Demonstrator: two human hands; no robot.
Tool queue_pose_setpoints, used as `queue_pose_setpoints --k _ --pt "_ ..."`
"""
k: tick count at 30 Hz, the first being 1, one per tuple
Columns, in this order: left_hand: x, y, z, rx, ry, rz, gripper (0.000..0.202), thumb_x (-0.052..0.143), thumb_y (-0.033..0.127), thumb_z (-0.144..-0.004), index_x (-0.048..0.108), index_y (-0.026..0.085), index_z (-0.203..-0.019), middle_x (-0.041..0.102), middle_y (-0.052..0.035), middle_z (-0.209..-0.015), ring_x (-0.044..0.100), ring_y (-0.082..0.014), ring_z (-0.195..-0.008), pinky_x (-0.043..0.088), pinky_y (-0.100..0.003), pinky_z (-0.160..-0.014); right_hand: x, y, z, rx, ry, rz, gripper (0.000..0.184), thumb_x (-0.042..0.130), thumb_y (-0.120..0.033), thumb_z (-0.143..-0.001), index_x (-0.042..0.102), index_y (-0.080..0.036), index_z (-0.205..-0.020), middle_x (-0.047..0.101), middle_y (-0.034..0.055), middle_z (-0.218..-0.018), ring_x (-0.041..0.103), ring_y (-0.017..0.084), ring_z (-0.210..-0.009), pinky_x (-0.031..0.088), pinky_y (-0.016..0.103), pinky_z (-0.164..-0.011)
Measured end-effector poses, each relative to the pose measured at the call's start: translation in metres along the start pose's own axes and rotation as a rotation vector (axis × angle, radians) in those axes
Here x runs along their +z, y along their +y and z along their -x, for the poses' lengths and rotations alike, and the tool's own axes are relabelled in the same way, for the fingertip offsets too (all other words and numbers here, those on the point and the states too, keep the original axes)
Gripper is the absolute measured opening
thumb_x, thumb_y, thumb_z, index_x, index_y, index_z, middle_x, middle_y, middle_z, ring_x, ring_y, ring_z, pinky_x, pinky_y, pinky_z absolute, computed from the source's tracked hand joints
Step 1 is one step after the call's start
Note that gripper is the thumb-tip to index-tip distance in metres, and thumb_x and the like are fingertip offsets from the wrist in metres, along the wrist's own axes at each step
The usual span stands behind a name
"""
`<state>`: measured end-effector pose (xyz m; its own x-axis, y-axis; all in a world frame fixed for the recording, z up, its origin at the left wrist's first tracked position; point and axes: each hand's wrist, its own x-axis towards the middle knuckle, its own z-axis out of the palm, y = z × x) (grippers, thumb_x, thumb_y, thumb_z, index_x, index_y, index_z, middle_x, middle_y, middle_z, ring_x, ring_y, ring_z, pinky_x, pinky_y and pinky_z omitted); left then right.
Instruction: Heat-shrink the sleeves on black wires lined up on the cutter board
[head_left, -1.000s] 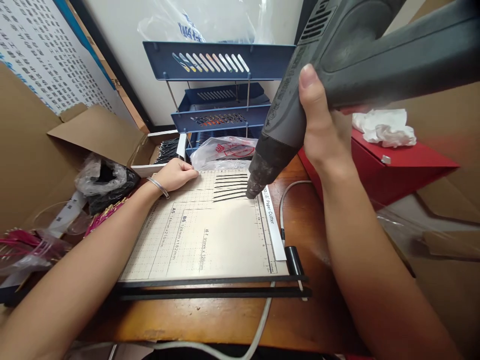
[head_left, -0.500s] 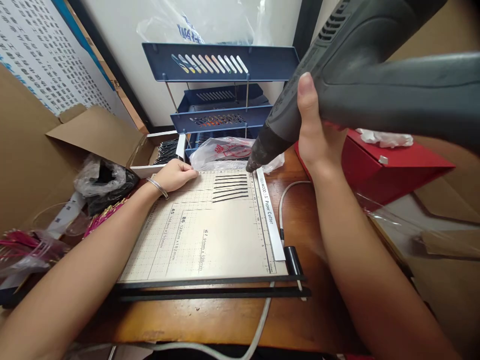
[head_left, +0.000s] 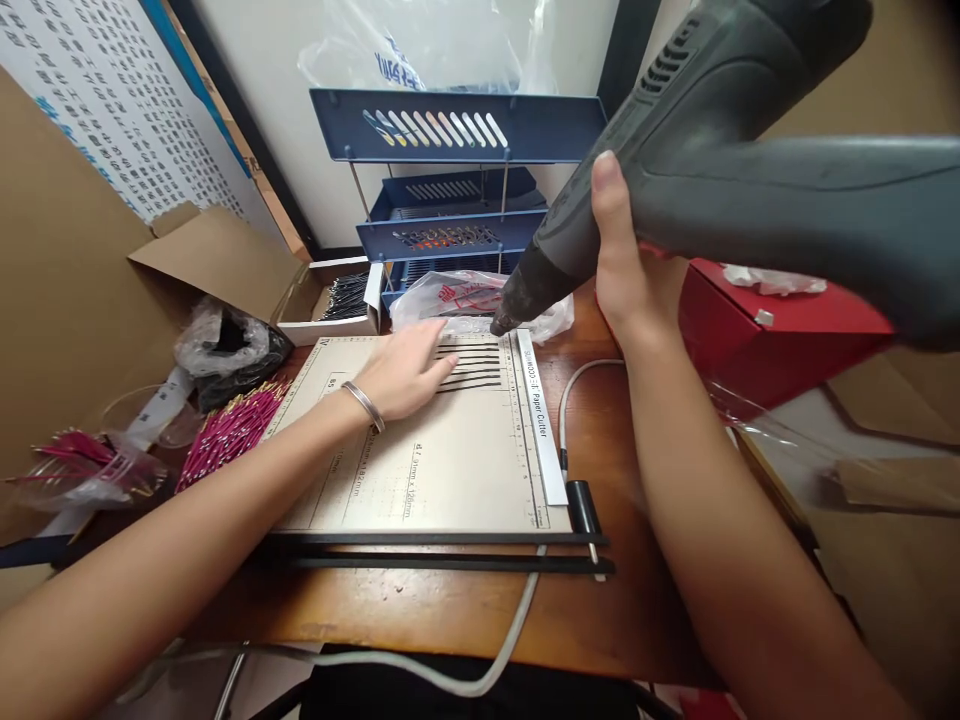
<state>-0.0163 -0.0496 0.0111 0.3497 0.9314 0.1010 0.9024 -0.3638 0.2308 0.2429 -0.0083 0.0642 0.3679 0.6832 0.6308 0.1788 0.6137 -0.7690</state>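
Observation:
My right hand (head_left: 637, 270) is wrapped round the barrel of a dark grey heat gun (head_left: 585, 220), thumb on top. Its nozzle points down and left, near the far right corner of a paper cutter board (head_left: 450, 470). Several thin black strips (head_left: 476, 366), perhaps wires, lie in roughly parallel rows on the board below the nozzle. Over their left ends is my left hand (head_left: 405, 370), wearing a silver bangle, thumb and fingers apart. It covers those ends, and I cannot tell whether the fingertips touch them.
Blue tiered trays (head_left: 457, 130) stand behind the board, with a clear plastic bag (head_left: 442, 295) before them. Left are a box of black wires (head_left: 349, 298) and bundled magenta wires (head_left: 232, 430). A red box (head_left: 780, 320) sits right. A grey cable (head_left: 517, 650) crosses the desk's front edge.
My left hand has moved right from the board's far left edge onto the black strips, and its fingers have spread. The heat gun stays in my right hand, its nozzle almost unmoved.

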Motion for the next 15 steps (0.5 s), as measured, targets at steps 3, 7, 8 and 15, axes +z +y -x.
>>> queue_pose_setpoints --k 3,7,8,15 --pt "0.008 0.022 0.003 -0.023 -0.124 -0.127 0.079 0.023 0.051 -0.111 0.031 0.004 -0.174 0.028 -0.0175 -0.185 0.023 -0.0325 -0.173 0.017 -0.056 -0.142 0.000 0.000 0.000 -0.008 0.011 0.001 0.049 0.077 -0.063 -0.094 0.070 -0.036 -0.134 0.067 -0.0026 -0.159 0.044 0.023 -0.167 0.026 0.046 -0.146" --pt "0.015 0.029 0.005 -0.069 -0.210 -0.223 0.078 0.016 0.046 -0.113 0.023 0.004 -0.178 0.018 -0.0127 -0.187 0.012 -0.0285 -0.176 0.006 -0.054 -0.144 -0.003 -0.006 0.001 -0.046 0.004 -0.016 0.050 0.078 -0.056 -0.095 0.070 -0.030 -0.137 0.068 -0.0017 -0.158 0.046 0.022 -0.166 0.025 0.044 -0.146" --pt "0.016 0.028 0.007 -0.067 -0.228 -0.233 0.077 0.015 0.045 -0.113 0.022 0.004 -0.178 0.017 -0.0119 -0.187 0.012 -0.0282 -0.176 0.006 -0.055 -0.144 -0.004 -0.008 0.002 -0.039 0.001 -0.033 0.052 0.080 -0.056 -0.093 0.070 -0.027 -0.136 0.069 -0.0001 -0.157 0.048 0.022 -0.164 0.027 0.044 -0.146" --pt "0.016 0.022 0.010 -0.064 -0.259 -0.264 0.077 0.015 0.047 -0.113 0.022 0.009 -0.180 0.016 -0.0077 -0.187 0.012 -0.0285 -0.176 0.006 -0.058 -0.143 -0.008 -0.016 0.001 -0.010 0.002 -0.067 0.050 0.083 -0.055 -0.092 0.071 -0.028 -0.133 0.070 0.0017 -0.155 0.053 0.021 -0.161 0.035 0.040 -0.142"
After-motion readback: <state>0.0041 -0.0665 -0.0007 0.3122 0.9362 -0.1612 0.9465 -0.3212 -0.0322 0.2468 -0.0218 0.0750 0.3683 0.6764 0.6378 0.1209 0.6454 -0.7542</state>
